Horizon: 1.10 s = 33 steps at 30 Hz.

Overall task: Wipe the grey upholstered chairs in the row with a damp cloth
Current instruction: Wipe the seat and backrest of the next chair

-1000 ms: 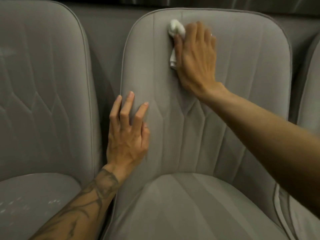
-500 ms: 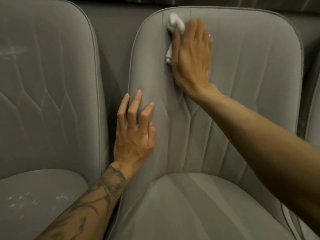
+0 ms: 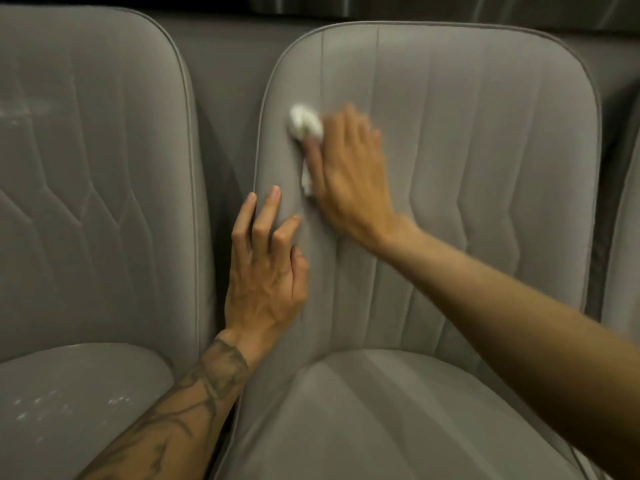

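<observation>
My right hand [image 3: 349, 174] lies flat on the cloth [image 3: 304, 124], fingers fairly straight and pressing rather than clenched. It is blurred, so I cannot tell whether the thumb also pinches a fold. The cloth is a white wad against the back [image 3: 467, 168] of the middle chair, high up near its left edge. It pokes out past my fingertips toward the upper left, with a tail hanging below along my thumb side.

My left hand [image 3: 266, 271] is released, holding nothing, fingers spread on the same left edge just below the cloth. I judge it is there to steady the chair.

The stitched channels of the back run top to bottom, so I expect the next strokes to follow them. Most of the back lies to the right of the cloth, on my right hand's side. A stroke straight down the left edge would meet my left fingers, which would have to shift first.

The seat [image 3: 381, 410] lies below. The left chair [image 3: 86, 168] stands just beside, with pale specks [image 3: 52, 407] on its seat. The right chair [image 3: 623, 237] shows only its edge.
</observation>
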Each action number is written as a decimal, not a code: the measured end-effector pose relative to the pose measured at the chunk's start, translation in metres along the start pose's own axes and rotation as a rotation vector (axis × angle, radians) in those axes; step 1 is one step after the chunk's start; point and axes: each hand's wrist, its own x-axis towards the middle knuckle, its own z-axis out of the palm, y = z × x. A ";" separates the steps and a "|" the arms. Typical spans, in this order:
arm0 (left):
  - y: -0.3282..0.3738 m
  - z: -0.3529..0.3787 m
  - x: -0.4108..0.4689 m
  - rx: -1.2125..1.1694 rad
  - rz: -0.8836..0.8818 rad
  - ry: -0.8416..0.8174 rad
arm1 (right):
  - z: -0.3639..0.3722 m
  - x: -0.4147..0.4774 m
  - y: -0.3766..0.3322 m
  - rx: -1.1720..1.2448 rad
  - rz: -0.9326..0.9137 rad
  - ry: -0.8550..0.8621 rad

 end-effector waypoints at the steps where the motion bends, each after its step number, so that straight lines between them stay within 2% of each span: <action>1: 0.000 0.000 0.000 -0.005 -0.001 0.002 | -0.003 -0.022 -0.003 0.031 -0.051 -0.064; 3: 0.000 -0.001 0.000 -0.011 -0.001 0.005 | -0.011 -0.038 0.002 0.009 -0.166 -0.147; 5: 0.000 0.000 0.000 -0.005 0.002 0.003 | -0.012 -0.018 0.017 -0.055 -0.229 -0.133; 6: 0.000 0.000 0.000 -0.005 0.005 0.000 | -0.012 -0.001 0.027 -0.091 -0.190 -0.083; 8: 0.000 0.000 0.000 -0.011 0.006 0.000 | -0.012 0.031 0.043 -0.163 0.003 0.060; 10: 0.000 0.001 0.000 -0.020 0.005 0.000 | -0.008 0.028 0.035 -0.190 0.153 0.111; 11: 0.000 0.000 0.000 -0.021 0.005 -0.003 | -0.004 0.012 0.024 -0.176 0.151 0.097; 15: -0.001 -0.001 0.000 0.003 0.006 -0.007 | -0.012 -0.072 0.008 -0.070 -0.132 -0.186; 17: -0.001 -0.001 -0.001 0.010 0.006 -0.004 | -0.022 -0.069 0.031 -0.129 -0.244 -0.231; 18: -0.001 -0.001 -0.001 0.010 0.006 -0.005 | -0.024 -0.058 0.045 -0.173 -0.245 -0.195; 19: 0.000 -0.001 -0.001 0.008 0.004 -0.009 | -0.026 -0.044 0.059 -0.221 -0.204 -0.129; 21: -0.001 0.001 -0.001 0.003 0.006 -0.007 | -0.029 -0.017 0.079 -0.304 0.000 0.033; 23: -0.003 0.002 -0.001 0.002 0.010 -0.003 | -0.023 -0.017 0.073 -0.328 0.202 0.111; 24: -0.004 0.003 -0.001 0.002 0.011 -0.004 | -0.018 -0.027 0.063 -0.326 0.238 0.119; 25: -0.004 0.003 -0.002 0.003 0.011 -0.005 | -0.014 -0.044 0.054 -0.302 0.214 0.089; 29: -0.004 0.002 -0.002 0.014 0.011 -0.006 | -0.026 -0.089 0.050 -0.201 -0.104 -0.169; 31: -0.003 0.001 -0.002 0.011 0.015 -0.006 | -0.032 -0.063 0.069 -0.264 -0.120 -0.097; 33: -0.002 0.001 -0.001 0.006 0.015 -0.003 | -0.034 -0.023 0.087 -0.329 -0.009 0.035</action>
